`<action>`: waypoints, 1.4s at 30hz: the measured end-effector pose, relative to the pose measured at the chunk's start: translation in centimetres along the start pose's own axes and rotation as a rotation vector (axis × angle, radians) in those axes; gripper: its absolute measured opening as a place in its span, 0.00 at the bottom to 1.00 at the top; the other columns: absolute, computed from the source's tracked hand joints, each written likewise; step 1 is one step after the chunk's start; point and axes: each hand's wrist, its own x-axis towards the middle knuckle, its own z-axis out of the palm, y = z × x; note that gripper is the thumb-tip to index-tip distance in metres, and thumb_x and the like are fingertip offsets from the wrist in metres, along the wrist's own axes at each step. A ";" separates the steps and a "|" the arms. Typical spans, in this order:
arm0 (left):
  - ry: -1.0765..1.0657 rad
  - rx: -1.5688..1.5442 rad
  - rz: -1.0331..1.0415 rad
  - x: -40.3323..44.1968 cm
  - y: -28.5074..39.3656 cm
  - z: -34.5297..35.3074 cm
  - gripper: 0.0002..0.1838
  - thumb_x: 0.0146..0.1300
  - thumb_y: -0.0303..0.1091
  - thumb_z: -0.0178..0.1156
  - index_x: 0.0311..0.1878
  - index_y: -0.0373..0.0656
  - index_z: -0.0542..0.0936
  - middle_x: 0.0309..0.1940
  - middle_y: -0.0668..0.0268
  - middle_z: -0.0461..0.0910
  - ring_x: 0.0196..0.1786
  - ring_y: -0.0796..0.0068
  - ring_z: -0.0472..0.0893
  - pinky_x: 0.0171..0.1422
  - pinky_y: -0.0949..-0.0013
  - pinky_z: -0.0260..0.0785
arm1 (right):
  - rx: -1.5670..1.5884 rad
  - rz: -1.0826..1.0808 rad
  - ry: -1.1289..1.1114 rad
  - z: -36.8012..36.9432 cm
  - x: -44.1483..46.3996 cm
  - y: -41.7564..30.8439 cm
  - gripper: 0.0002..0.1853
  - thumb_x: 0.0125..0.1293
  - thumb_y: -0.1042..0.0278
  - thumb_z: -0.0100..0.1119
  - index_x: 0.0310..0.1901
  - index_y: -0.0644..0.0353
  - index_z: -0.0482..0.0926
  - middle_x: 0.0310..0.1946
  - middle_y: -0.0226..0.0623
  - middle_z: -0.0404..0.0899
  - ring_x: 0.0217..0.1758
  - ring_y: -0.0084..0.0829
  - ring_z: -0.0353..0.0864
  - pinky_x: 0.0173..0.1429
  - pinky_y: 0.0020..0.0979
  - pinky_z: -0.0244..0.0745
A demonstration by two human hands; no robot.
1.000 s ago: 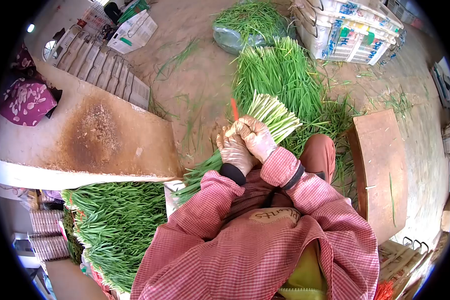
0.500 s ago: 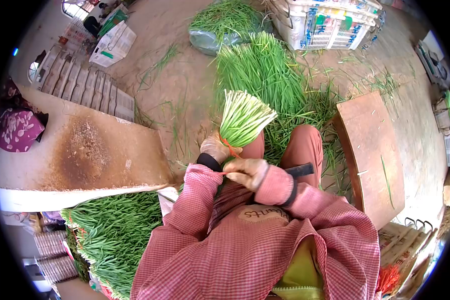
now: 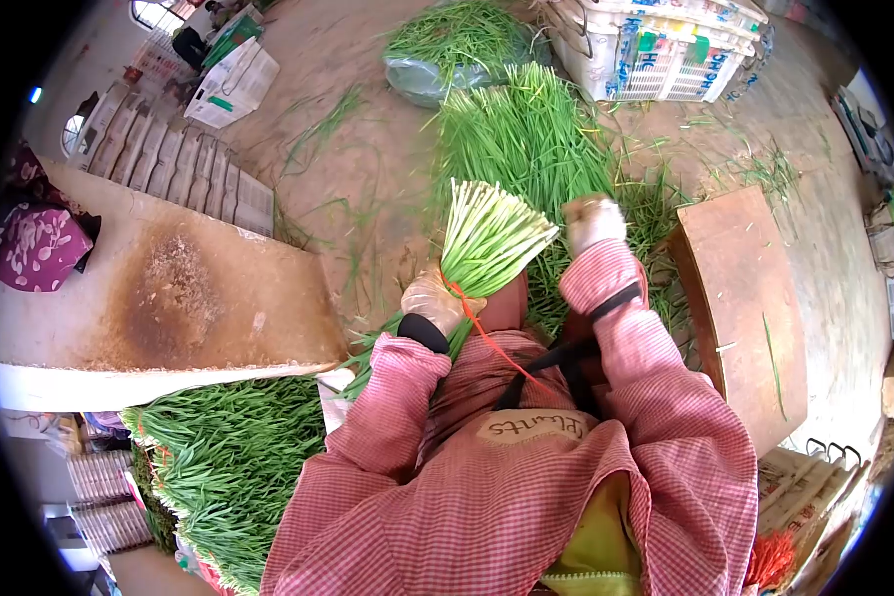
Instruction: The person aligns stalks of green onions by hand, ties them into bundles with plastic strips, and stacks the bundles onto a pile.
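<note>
My left hand (image 3: 435,300), in a thin glove, is wrapped round a bunch of garlic chives (image 3: 492,238). The pale cut ends fan out forward, and green leaves trail back under my wrist. A red tie (image 3: 502,348) circles the bunch at my fingers, its loose end hanging across my lap. My right hand (image 3: 596,221), gloved too, is above my right knee, beside the bunch and by the near edge of the loose chive pile (image 3: 526,139). Its fingers are turned away and blurred, so I cannot make out their grip.
Left is a stained board (image 3: 278,308), with stacked chive bunches (image 3: 228,467) behind it. A brown wooden board (image 3: 750,318) stands at right. Ahead are a bag of greens (image 3: 432,79) and white crates (image 3: 666,65). Red ties (image 3: 770,559) hang at lower right.
My right hand has left the red tie beside my left hand and moved forward and right, over my knee. The tie's end now hangs loose. My left hand keeps holding the bunch.
</note>
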 end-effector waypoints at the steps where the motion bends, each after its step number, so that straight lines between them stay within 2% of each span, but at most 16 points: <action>1: -0.090 -0.160 -0.009 -0.2 -0.2 -0.1 0.37 0.34 0.41 0.71 0.49 0.37 0.68 0.42 0.59 0.77 0.44 0.66 0.77 0.51 0.69 0.67 | 0.072 0.195 0.179 0.5 3.4 3.5 0.05 0.56 0.67 0.56 0.30 0.58 0.79 0.31 0.40 0.80 0.33 0.31 0.79 0.43 0.30 0.76; 3: -0.208 -0.405 -0.008 0.3 -0.2 -1.2 0.34 0.43 0.31 0.68 0.54 0.36 0.65 0.48 0.60 0.75 0.49 0.70 0.75 0.57 0.70 0.64 | -0.088 -0.070 0.235 0.7 6.9 10.3 0.07 0.56 0.68 0.55 0.31 0.62 0.79 0.27 0.45 0.79 0.32 0.36 0.80 0.42 0.32 0.75; 6: -0.575 -0.626 -0.017 1.0 1.1 -6.8 0.32 0.49 0.25 0.65 0.57 0.36 0.63 0.51 0.59 0.73 0.53 0.71 0.73 0.58 0.69 0.65 | 0.251 -0.381 0.176 1.8 3.3 8.7 0.38 0.48 0.56 0.67 0.60 0.60 0.62 0.58 0.50 0.63 0.61 0.44 0.63 0.62 0.37 0.61; 11: -0.974 -0.735 -0.153 -0.6 5.4 -14.2 0.36 0.50 0.30 0.64 0.63 0.40 0.60 0.59 0.61 0.65 0.59 0.71 0.67 0.64 0.67 0.58 | 1.241 -0.384 -0.732 2.9 -3.1 2.8 0.68 0.33 0.40 0.72 0.67 0.57 0.31 0.67 0.48 0.42 0.70 0.42 0.44 0.68 0.46 0.43; 14: -1.086 -0.818 -0.179 -4.6 8.0 -12.3 0.37 0.51 0.31 0.63 0.64 0.42 0.58 0.60 0.63 0.64 0.62 0.72 0.63 0.65 0.69 0.54 | 1.543 -0.486 -0.658 2.1 -3.8 -1.0 0.57 0.41 0.49 0.71 0.66 0.62 0.42 0.61 0.46 0.56 0.64 0.36 0.58 0.66 0.38 0.54; 17: -0.993 -0.923 0.015 -8.2 7.8 -8.1 0.38 0.48 0.36 0.65 0.63 0.42 0.59 0.59 0.64 0.65 0.61 0.72 0.64 0.65 0.68 0.54 | 1.499 -0.088 -0.672 -0.7 -5.9 -3.3 0.19 0.52 0.80 0.61 0.48 0.66 0.71 0.37 0.38 0.79 0.42 0.25 0.77 0.49 0.24 0.73; 21: -0.991 -1.006 -0.030 -10.4 7.0 -5.9 0.38 0.49 0.34 0.65 0.63 0.41 0.59 0.58 0.64 0.66 0.60 0.73 0.65 0.64 0.69 0.54 | 1.039 0.123 -0.589 1.0 -2.4 -1.9 0.08 0.60 0.76 0.53 0.41 0.66 0.73 0.36 0.39 0.79 0.35 0.24 0.77 0.42 0.23 0.75; 24: -1.004 -1.121 -0.037 -10.2 4.9 -5.7 0.37 0.50 0.30 0.64 0.63 0.40 0.59 0.59 0.64 0.65 0.60 0.73 0.65 0.64 0.71 0.54 | 1.014 0.263 -0.285 -2.0 1.5 -1.4 0.07 0.64 0.71 0.48 0.39 0.63 0.74 0.40 0.38 0.78 0.36 0.26 0.77 0.39 0.23 0.75; 26: -0.975 -1.101 0.054 -10.0 3.8 -5.4 0.37 0.50 0.30 0.63 0.63 0.40 0.58 0.59 0.63 0.65 0.61 0.72 0.64 0.64 0.71 0.54 | 0.976 -0.129 -0.155 -5.4 4.2 -0.9 0.10 0.63 0.68 0.50 0.44 0.60 0.74 0.43 0.40 0.77 0.40 0.31 0.77 0.45 0.27 0.73; 28: -1.064 -1.068 -0.223 -9.7 5.2 -6.3 0.39 0.50 0.31 0.62 0.65 0.40 0.55 0.60 0.64 0.64 0.62 0.73 0.62 0.65 0.71 0.53 | 0.490 -1.235 0.056 -9.8 -3.6 -7.1 0.18 0.64 0.57 0.47 0.51 0.59 0.72 0.47 0.42 0.75 0.48 0.37 0.74 0.54 0.33 0.67; 29: -1.080 -0.982 -0.157 -9.3 4.6 -6.2 0.39 0.50 0.31 0.62 0.65 0.40 0.55 0.60 0.64 0.64 0.62 0.73 0.63 0.65 0.71 0.53 | 0.493 -1.231 0.063 -9.2 -3.6 -6.8 0.18 0.64 0.57 0.47 0.51 0.59 0.72 0.47 0.42 0.75 0.48 0.37 0.74 0.54 0.33 0.67; 31: -1.095 -0.899 -0.096 -9.5 3.0 -6.4 0.40 0.50 0.32 0.63 0.65 0.40 0.54 0.60 0.64 0.64 0.62 0.74 0.63 0.65 0.71 0.53 | -0.052 -0.913 -0.745 -6.2 -3.6 -5.8 0.24 0.65 0.48 0.42 0.51 0.60 0.73 0.47 0.42 0.75 0.57 0.34 0.68 0.62 0.34 0.59; 32: -1.041 -0.945 -0.043 -9.5 2.3 -6.9 0.39 0.51 0.32 0.63 0.65 0.40 0.55 0.59 0.64 0.65 0.61 0.74 0.63 0.64 0.71 0.53 | -0.073 -0.272 -0.449 -5.4 -0.8 -4.7 0.24 0.65 0.48 0.42 0.51 0.59 0.72 0.50 0.43 0.73 0.58 0.35 0.67 0.61 0.34 0.60; 33: -0.963 -1.003 0.012 -9.5 1.1 -7.3 0.38 0.51 0.32 0.63 0.65 0.40 0.56 0.58 0.64 0.67 0.61 0.74 0.64 0.64 0.72 0.53 | -0.377 -0.366 -0.246 -6.4 1.3 -0.5 0.28 0.62 0.45 0.47 0.55 0.59 0.68 0.54 0.47 0.68 0.61 0.39 0.64 0.62 0.34 0.59; 36: -0.856 -1.119 0.015 -8.2 3.0 -12.3 0.38 0.51 0.47 0.62 0.62 0.38 0.62 0.54 0.58 0.70 0.54 0.67 0.72 0.59 0.67 0.62 | 0.409 -0.409 -0.132 -2.9 7.4 9.3 0.43 0.55 0.42 0.56 0.64 0.59 0.53 0.60 0.53 0.59 0.65 0.44 0.56 0.66 0.34 0.54; 42: -0.715 -1.276 0.275 -0.6 10.1 -11.9 0.42 0.49 0.59 0.60 0.60 0.39 0.63 0.54 0.58 0.69 0.55 0.67 0.70 0.58 0.62 0.64 | 1.526 -0.589 -0.958 -0.9 -3.3 -7.5 0.45 0.53 0.42 0.59 0.64 0.60 0.51 0.61 0.45 0.59 0.64 0.38 0.60 0.66 0.37 0.55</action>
